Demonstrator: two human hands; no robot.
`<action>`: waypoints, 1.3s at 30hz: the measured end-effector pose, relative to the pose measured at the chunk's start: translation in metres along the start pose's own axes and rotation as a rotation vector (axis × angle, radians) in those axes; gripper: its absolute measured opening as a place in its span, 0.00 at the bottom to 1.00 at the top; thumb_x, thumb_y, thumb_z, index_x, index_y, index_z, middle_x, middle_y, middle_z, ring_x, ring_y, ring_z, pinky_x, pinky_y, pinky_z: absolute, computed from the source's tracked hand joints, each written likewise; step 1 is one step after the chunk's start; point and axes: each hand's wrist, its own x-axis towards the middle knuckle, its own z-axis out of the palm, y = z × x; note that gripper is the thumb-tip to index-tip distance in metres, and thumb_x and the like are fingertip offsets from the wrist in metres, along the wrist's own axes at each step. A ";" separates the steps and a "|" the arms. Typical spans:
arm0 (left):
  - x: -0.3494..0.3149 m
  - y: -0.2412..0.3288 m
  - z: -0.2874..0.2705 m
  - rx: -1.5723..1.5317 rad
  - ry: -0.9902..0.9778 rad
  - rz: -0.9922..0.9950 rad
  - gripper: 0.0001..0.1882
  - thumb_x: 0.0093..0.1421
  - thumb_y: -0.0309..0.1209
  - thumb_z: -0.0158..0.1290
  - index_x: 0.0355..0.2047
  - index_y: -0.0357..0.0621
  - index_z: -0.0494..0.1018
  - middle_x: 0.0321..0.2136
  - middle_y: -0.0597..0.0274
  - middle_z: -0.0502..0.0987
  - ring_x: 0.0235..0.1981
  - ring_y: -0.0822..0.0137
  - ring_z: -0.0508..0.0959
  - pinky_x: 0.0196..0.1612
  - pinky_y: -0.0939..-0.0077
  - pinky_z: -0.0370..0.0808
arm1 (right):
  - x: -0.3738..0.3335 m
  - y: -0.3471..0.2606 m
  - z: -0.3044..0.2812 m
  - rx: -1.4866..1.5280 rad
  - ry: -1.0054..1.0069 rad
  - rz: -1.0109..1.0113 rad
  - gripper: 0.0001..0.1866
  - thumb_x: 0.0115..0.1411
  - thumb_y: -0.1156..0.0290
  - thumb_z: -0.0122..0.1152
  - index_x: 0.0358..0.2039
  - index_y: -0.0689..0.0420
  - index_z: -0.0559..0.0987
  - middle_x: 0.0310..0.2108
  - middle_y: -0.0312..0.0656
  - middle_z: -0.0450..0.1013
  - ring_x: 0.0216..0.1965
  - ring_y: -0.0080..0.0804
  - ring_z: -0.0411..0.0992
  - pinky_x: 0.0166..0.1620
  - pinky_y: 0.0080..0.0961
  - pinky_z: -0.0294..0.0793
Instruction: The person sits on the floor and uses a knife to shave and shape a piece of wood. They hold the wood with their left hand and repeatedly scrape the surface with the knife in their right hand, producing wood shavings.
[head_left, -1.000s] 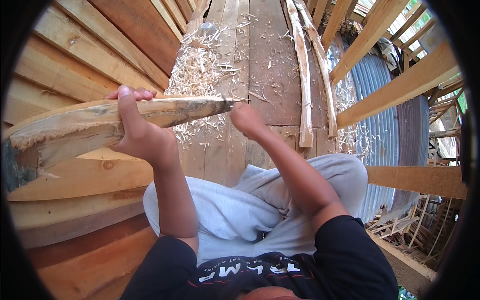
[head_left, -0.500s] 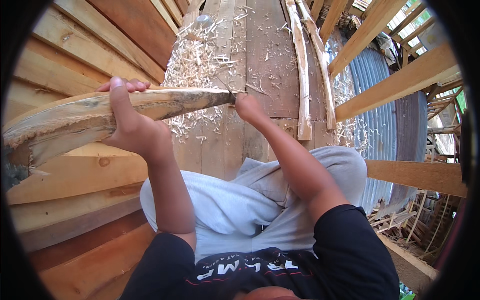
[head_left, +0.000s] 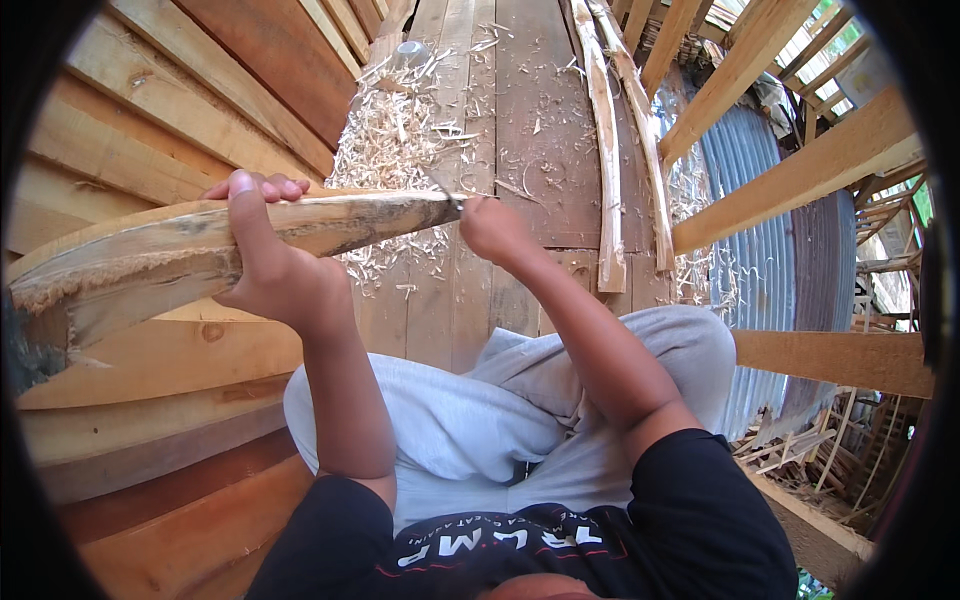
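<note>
A long, curved piece of wood [head_left: 370, 216] with a pale top and dark, rough patches on its side runs from the left rim to a narrow end in front of me. My left hand [head_left: 275, 250] is closed around its middle, the thumb on the near side and the fingertips over the top edge. My right hand [head_left: 489, 230] is a fist at the narrow end. A thin dark knife blade [head_left: 445, 192] sticks out of it and crosses the wood's tip; its handle is hidden in the fist.
Curled shavings [head_left: 385, 140] lie heaped on the plank floor [head_left: 470, 300], with a small pale cup [head_left: 410, 53] behind them. Two long wooden strips [head_left: 608, 150] lie to the right. A board wall [head_left: 150, 110] rises at left; posts and rails [head_left: 790, 180] stand before corrugated metal sheeting [head_left: 745, 190] at right.
The wood's narrow end and both hands sit slightly lower in the view. My right hand has shifted a little left along the tip, and more of the knife blade shows.
</note>
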 end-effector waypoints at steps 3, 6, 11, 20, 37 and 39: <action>-0.004 0.006 0.000 0.017 0.011 0.015 0.06 0.57 0.20 0.52 0.34 0.35 0.67 0.22 0.59 0.70 0.23 0.69 0.72 0.32 0.71 0.75 | 0.002 0.025 0.005 -0.171 -0.078 0.051 0.16 0.61 0.71 0.43 0.37 0.68 0.79 0.42 0.60 0.75 0.46 0.56 0.75 0.47 0.46 0.74; -0.007 0.005 0.008 -0.016 -0.059 0.001 0.05 0.58 0.20 0.51 0.34 0.34 0.67 0.22 0.59 0.70 0.23 0.69 0.71 0.32 0.71 0.76 | 0.030 0.085 0.016 -0.201 -0.114 0.166 0.15 0.60 0.70 0.48 0.39 0.65 0.80 0.44 0.55 0.76 0.47 0.54 0.75 0.47 0.44 0.74; -0.007 0.006 0.003 0.019 -0.036 0.013 0.06 0.59 0.22 0.52 0.35 0.39 0.67 0.22 0.62 0.69 0.24 0.69 0.71 0.34 0.69 0.75 | 0.002 0.017 -0.004 0.012 -0.140 0.200 0.19 0.62 0.65 0.45 0.40 0.66 0.80 0.44 0.62 0.75 0.48 0.57 0.73 0.51 0.46 0.72; -0.001 -0.002 0.004 0.067 0.077 0.022 0.06 0.59 0.24 0.53 0.36 0.39 0.68 0.21 0.63 0.69 0.24 0.70 0.73 0.35 0.69 0.77 | 0.011 0.015 0.027 0.278 0.068 0.191 0.29 0.65 0.59 0.31 0.33 0.72 0.77 0.39 0.70 0.73 0.42 0.66 0.72 0.51 0.52 0.69; -0.012 0.005 0.002 0.107 0.068 0.017 0.08 0.60 0.22 0.52 0.39 0.36 0.67 0.22 0.64 0.69 0.24 0.70 0.73 0.36 0.71 0.78 | -0.002 0.011 0.024 0.263 0.146 0.040 0.30 0.63 0.58 0.33 0.28 0.74 0.76 0.31 0.71 0.74 0.38 0.67 0.74 0.47 0.51 0.69; -0.007 -0.001 -0.002 0.148 0.043 0.025 0.08 0.59 0.22 0.52 0.39 0.37 0.68 0.21 0.64 0.69 0.23 0.70 0.73 0.36 0.71 0.78 | 0.010 0.037 0.031 0.288 0.213 0.072 0.33 0.65 0.56 0.30 0.27 0.74 0.76 0.29 0.71 0.74 0.37 0.68 0.73 0.48 0.51 0.69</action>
